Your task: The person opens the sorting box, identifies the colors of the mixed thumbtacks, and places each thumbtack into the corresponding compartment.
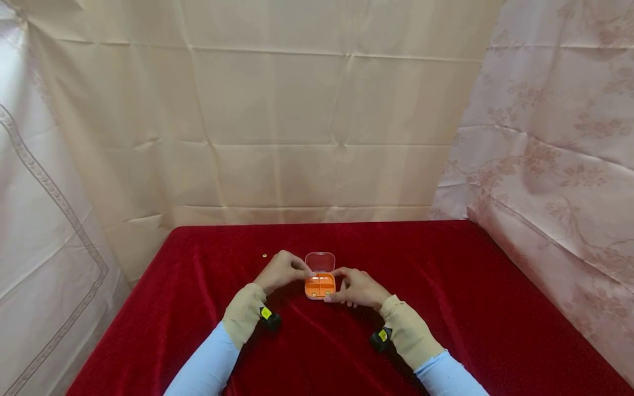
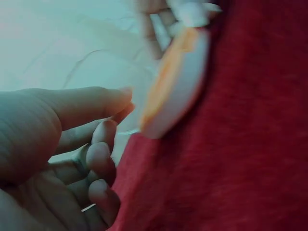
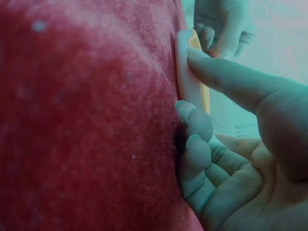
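Note:
A small orange pill box [image 1: 320,286] with a white outer shell [image 3: 188,72] lies on the red cloth, its clear lid [image 1: 320,262] raised at the back. Dividers split it, and a small yellowish piece [image 1: 314,294] sits in the front left compartment, another [image 1: 327,293] in the front right. My right hand [image 1: 360,287] grips the box's right side between thumb and forefinger. Over the back left compartment is my left hand [image 1: 284,270], thumb and forefinger [image 2: 126,94] brought together at the tips. I cannot tell whether something small is between them.
One more small yellowish piece [image 1: 264,255] lies on the red tablecloth [image 1: 317,352], beyond my left hand. Beige fabric [image 1: 317,126] hangs behind the table, with patterned pale curtains [image 1: 569,165] at the sides. Each wrist wears a small black camera [image 1: 380,340].

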The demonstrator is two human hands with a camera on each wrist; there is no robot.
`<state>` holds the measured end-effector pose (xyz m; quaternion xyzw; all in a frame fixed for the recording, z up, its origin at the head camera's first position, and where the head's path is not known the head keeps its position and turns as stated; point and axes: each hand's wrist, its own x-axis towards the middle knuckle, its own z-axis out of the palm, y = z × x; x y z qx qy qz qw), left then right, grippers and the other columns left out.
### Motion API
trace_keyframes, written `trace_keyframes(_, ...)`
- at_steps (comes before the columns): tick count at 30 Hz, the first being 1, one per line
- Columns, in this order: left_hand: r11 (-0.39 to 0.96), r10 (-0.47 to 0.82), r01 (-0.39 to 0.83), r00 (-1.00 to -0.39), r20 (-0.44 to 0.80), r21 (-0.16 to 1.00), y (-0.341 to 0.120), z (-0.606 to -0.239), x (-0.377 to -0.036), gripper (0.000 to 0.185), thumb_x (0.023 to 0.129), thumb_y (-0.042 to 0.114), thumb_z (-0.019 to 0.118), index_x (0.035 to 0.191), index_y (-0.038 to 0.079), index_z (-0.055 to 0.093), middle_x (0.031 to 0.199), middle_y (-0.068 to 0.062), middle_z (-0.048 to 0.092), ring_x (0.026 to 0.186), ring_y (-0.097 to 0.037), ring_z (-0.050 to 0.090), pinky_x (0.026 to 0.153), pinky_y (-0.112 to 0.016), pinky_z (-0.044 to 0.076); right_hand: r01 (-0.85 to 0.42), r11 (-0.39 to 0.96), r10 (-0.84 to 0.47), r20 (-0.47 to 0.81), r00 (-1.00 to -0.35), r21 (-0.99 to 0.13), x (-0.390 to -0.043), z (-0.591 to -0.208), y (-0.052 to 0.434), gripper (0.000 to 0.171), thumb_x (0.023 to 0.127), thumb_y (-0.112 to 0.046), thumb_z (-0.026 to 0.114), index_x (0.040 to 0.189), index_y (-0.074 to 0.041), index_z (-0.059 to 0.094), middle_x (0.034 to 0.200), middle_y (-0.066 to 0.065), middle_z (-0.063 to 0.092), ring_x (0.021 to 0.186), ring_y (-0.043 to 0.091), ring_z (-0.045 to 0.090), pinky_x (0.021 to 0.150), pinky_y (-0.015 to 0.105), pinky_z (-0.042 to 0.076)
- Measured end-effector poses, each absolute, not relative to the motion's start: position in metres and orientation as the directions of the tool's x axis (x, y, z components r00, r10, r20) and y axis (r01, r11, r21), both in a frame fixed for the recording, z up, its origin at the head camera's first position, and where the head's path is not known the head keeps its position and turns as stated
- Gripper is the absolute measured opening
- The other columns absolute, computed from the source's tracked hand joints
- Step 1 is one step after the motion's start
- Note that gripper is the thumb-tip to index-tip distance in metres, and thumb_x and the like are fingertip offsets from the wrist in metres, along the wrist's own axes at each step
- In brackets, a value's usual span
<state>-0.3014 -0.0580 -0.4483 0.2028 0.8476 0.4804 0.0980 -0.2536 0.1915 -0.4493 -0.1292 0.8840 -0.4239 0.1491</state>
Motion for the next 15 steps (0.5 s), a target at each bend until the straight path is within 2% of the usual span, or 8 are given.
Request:
trace_keyframes(3,0.424,0.417,0.197,-0.909,0.003,0.884,-0.068,-0.449,-0.307,0.015,0.090,0.027,0.082,0.094,0.012,0.082,0.090,0.001,0.074,0.081,-0.016,0.059,0.071,-0.031,0.050,-0.103,0.603,-0.354,-0.150,-0.923,-0.791,-0.254,-0.450,0.191,0.066,0.083,-0.031,0.089,0.137,-0.007,0.059,0.072,0.004,0.064,0.057,0.015,0.056,0.053,0.029,0.048)
trace_keyframes(7,0.315,0.374,0.111,-0.927,-0.016,0.943,-0.082,-0.450,-0.314,0.024,0.090,0.030,0.082,0.102,0.009,0.081,0.081,-0.003,0.066,0.068,-0.016,0.053,0.063,-0.029,0.046,-0.106,0.598,-0.355,-0.144,-0.924,-0.794,-0.253,-0.451,0.191,0.068,0.082,-0.030,0.089,0.138,-0.007,0.058,0.072,0.004,0.063,0.056,0.015,0.055,0.053,0.029,0.048)
trace_keyframes(11,0.060,0.348,-0.016,-0.937,-0.036,0.998,-0.094,-0.451,-0.321,0.018,0.094,0.022,0.078,0.103,0.006,0.079,0.077,-0.004,0.060,0.064,-0.013,0.048,0.062,-0.027,0.043,-0.109,0.598,-0.352,-0.138,-0.926,-0.794,-0.253,-0.451,0.191,0.067,0.082,-0.029,0.089,0.137,-0.007,0.059,0.072,0.005,0.063,0.056,0.015,0.055,0.053,0.029,0.048)
trace_keyframes(13,-0.088,0.352,-0.088,-0.935,-0.052,0.992,-0.100,-0.452,-0.324,0.012,0.098,0.018,0.072,0.101,0.009,0.079,0.081,-0.001,0.061,0.066,-0.011,0.047,0.062,-0.025,0.041,-0.109,0.597,-0.351,-0.137,-0.926,-0.795,-0.253,-0.450,0.191,0.067,0.082,-0.029,0.089,0.137,-0.007,0.058,0.072,0.005,0.063,0.056,0.015,0.055,0.053,0.029,0.048)
trace_keyframes(15,-0.221,0.358,-0.151,-0.932,-0.064,0.964,-0.105,-0.453,-0.327,0.015,0.102,0.016,0.066,0.098,0.011,0.079,0.083,0.001,0.062,0.065,-0.010,0.045,0.062,-0.024,0.040,-0.105,0.595,-0.351,-0.139,-0.926,-0.797,-0.253,-0.450,0.191,0.068,0.082,-0.029,0.089,0.138,-0.006,0.058,0.072,0.005,0.063,0.056,0.015,0.055,0.053,0.029,0.048)
